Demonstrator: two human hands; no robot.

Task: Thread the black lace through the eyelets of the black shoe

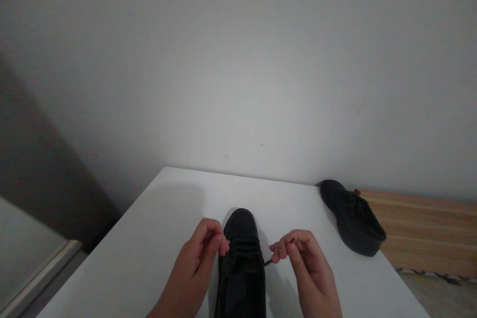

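Black shoe (241,263) stands at lower centre on the white table (149,238), toe away. Left hand (203,253) and right hand (303,258) each pinch a lace end (268,261), grip closed. Lacing appears underway; next, crossing the ends demands even tension. Second shoe (352,218) lies at right.

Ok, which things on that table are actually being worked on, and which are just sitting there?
In use:
black lace-up shoe on the white table
its dark lace end, pinched by right hand
left hand at the laces

Lying about:
second black shoe at the table's right edge
wooden slatted surface
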